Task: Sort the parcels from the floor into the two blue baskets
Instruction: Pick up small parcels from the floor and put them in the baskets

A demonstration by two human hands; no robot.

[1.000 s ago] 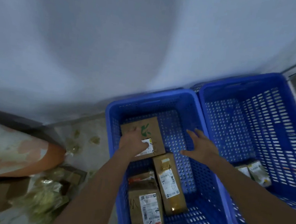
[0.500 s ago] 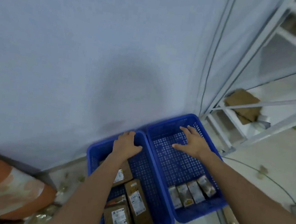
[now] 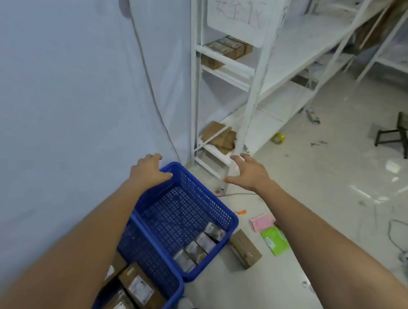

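Two hands empty: left hand [image 3: 147, 171] loosely curled, right hand [image 3: 248, 172] spread. Brown parcel [image 3: 245, 248] beside right basket [image 3: 220, 209]; risk tripping on it.

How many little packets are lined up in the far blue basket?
4, in a row along the near right wall of the far basket: at and. None seem hidden.

White metal shelves [image 3: 251, 89] by the wall, brown boxes [image 3: 229, 46] on a shelf, yellow tape roll [image 3: 279, 138] on the floor, small black stool [image 3: 403, 135] far off
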